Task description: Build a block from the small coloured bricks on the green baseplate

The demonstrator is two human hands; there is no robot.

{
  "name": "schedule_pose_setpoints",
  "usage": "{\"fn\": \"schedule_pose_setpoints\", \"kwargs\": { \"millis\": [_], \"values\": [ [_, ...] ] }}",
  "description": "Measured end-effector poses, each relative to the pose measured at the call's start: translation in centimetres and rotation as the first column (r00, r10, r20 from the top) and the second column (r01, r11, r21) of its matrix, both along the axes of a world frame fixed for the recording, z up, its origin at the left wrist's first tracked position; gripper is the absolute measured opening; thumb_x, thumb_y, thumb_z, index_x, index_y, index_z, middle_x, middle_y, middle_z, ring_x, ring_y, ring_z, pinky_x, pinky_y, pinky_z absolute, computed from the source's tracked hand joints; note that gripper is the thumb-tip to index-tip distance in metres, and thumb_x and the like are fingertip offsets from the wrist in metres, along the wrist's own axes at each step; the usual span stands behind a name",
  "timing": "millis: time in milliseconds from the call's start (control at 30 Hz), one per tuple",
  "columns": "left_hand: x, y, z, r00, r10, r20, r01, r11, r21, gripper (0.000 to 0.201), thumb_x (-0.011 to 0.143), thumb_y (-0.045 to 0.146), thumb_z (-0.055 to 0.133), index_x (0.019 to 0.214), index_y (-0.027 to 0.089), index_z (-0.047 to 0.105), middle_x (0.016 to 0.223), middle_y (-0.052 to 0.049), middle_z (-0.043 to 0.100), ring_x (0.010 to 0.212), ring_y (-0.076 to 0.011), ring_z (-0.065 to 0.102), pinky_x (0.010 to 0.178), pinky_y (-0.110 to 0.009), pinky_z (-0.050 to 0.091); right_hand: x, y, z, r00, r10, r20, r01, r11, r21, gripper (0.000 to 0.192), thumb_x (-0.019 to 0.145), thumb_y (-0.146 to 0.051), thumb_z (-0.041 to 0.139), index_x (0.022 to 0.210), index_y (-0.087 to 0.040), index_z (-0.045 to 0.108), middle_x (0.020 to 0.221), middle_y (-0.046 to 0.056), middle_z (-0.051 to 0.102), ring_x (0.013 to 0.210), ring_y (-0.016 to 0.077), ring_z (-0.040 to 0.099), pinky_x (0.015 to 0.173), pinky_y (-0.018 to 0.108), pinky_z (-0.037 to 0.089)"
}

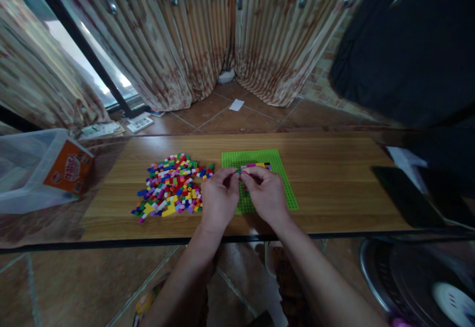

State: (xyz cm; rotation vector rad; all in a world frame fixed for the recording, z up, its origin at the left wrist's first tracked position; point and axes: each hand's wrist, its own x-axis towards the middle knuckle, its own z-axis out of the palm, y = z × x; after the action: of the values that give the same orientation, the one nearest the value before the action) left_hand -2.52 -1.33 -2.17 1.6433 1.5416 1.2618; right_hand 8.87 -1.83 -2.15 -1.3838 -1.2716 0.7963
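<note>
Both hands meet over the green studded baseplate (284,178) in the middle of the table. My left hand (219,196) pinches a small green toy brick (238,171) between thumb and forefinger. Close against it, my right hand (267,193) has its thumb and forefinger pressed together on what looks like a tiny pinkish brick, mostly hidden by the fingertips. Behind the right fingers, a row of joined coloured bricks (266,165) sits on the baseplate, partly covered. To the left of my left hand spreads a pile of loose multicoloured bricks (174,183).
The wooden table (334,183) has a dark front edge. A clear plastic bin (29,168) with an orange label stands at the left. A dark flat object (404,196) lies at the table's right end. Curtains (200,35) hang behind, and a round dark stool-like object (411,277) stands lower right.
</note>
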Motion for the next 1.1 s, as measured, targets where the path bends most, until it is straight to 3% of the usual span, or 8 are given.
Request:
{"fn": "schedule_pose_setpoints", "kwargs": {
  "millis": [200, 300, 400, 567, 733, 833, 967, 1100],
  "values": [
    [-3.3, 1.0, 1.1, 0.933, 0.088, -0.348, -0.123, 0.989, -0.082, 0.024, 0.086, 0.023, 0.052, 0.09, 0.016, 0.074, 0.079, -0.006, 0.075, 0.07, -0.0172, 0.068, 0.066, -0.025, 0.048, 2.8, 0.9, -0.2, 0.999, -0.051, -0.002, 0.051, 0.998, 0.041, 0.031, 0.084, -0.033, 0.061, 0.111, -0.021, 0.069, 0.094, 0.006, 0.076, 0.081, 0.0189, 0.07, 0.075, 0.034, 0.055],
    [-5.6, 1.4, 1.5, 0.806, 0.123, -0.579, -0.233, 0.965, -0.119, 0.027, 0.087, 0.025, 0.049, 0.09, 0.018, 0.075, 0.076, -0.006, 0.074, 0.072, -0.0193, 0.068, 0.068, -0.027, 0.046, 4.9, 1.3, -0.2, 0.99, -0.125, 0.057, 0.121, 0.99, 0.068, 0.024, 0.083, -0.035, 0.062, 0.097, -0.019, 0.073, 0.093, 0.008, 0.076, 0.08, 0.02, 0.07, 0.075, 0.036, 0.055],
    [-7.0, 1.6, 1.7, 0.711, 0.109, -0.695, -0.305, 0.938, -0.166, 0.029, 0.086, 0.028, 0.049, 0.089, 0.019, 0.076, 0.08, -0.007, 0.075, 0.079, -0.0229, 0.069, 0.071, -0.029, 0.047, 6.0, 1.3, -0.3, 0.981, -0.145, 0.126, 0.136, 0.988, 0.074, 0.019, 0.081, -0.033, 0.064, 0.088, -0.018, 0.073, 0.084, 0.007, 0.076, 0.076, 0.0203, 0.07, 0.073, 0.035, 0.055],
    [-7.3, 1.4, 2.1, 0.667, 0.074, -0.741, -0.369, 0.897, -0.242, 0.028, 0.084, 0.029, 0.052, 0.095, 0.022, 0.078, 0.089, -0.01, 0.076, 0.089, -0.0295, 0.07, 0.075, -0.036, 0.05, 6.0, 0.9, -0.1, 0.963, -0.101, 0.25, 0.093, 0.995, 0.045, 0.018, 0.083, -0.032, 0.062, 0.088, -0.019, 0.073, 0.085, 0.006, 0.076, 0.075, 0.0206, 0.069, 0.074, 0.036, 0.053],
    [-7.1, 1.4, 2.0, 0.696, 0.11, -0.71, -0.339, 0.921, -0.19, 0.028, 0.084, 0.025, 0.053, 0.098, 0.02, 0.076, 0.103, -0.012, 0.075, 0.094, -0.0292, 0.069, 0.082, -0.038, 0.052, 5.8, 1.1, -0.1, 0.938, -0.082, 0.336, 0.039, 0.99, 0.134, 0.015, 0.084, -0.032, 0.063, 0.085, -0.023, 0.075, 0.092, 0.007, 0.073, 0.089, 0.0223, 0.067, 0.085, 0.04, 0.05],
    [-6.3, 1.6, 1.3, 0.817, 0.096, -0.568, -0.231, 0.958, -0.171, 0.027, 0.084, 0.024, 0.054, 0.099, 0.018, 0.075, 0.1, -0.01, 0.075, 0.084, -0.0237, 0.069, 0.079, -0.035, 0.053, 5.6, 1.8, -0.7, 0.929, -0.105, 0.354, 0.05, 0.986, 0.161, 0.014, 0.081, -0.033, 0.067, 0.083, -0.024, 0.077, 0.103, 0.009, 0.07, 0.103, 0.025, 0.063, 0.095, 0.044, 0.047],
    [-3.6, 1.4, -0.1, 0.975, -0.05, -0.218, 0.01, 0.983, -0.183, 0.027, 0.084, 0.022, 0.056, 0.105, 0.016, 0.071, 0.098, -0.008, 0.074, 0.075, -0.0166, 0.067, 0.076, -0.029, 0.054, 5.0, 3.0, -1.6, 0.933, -0.089, 0.349, 0.05, 0.992, 0.117, 0.011, 0.077, -0.033, 0.072, 0.082, -0.026, 0.079, 0.111, 0.009, 0.068, 0.112, 0.0261, 0.06, 0.1, 0.045, 0.044],
    [-0.7, 0.9, -0.7, 0.971, -0.16, -0.177, 0.118, 0.967, -0.225, 0.04, 0.082, 0.019, 0.059, 0.121, 0.017, 0.064, 0.106, -0.008, 0.07, 0.068, -0.0138, 0.063, 0.073, -0.03, 0.054, 4.8, 3.9, -2.3, 0.947, -0.012, 0.321, 0.008, 1.0, 0.015, 0.011, 0.076, -0.031, 0.072, 0.083, -0.028, 0.079, 0.106, 0.007, 0.071, 0.114, 0.0261, 0.059, 0.102, 0.046, 0.043]
  ]
}}
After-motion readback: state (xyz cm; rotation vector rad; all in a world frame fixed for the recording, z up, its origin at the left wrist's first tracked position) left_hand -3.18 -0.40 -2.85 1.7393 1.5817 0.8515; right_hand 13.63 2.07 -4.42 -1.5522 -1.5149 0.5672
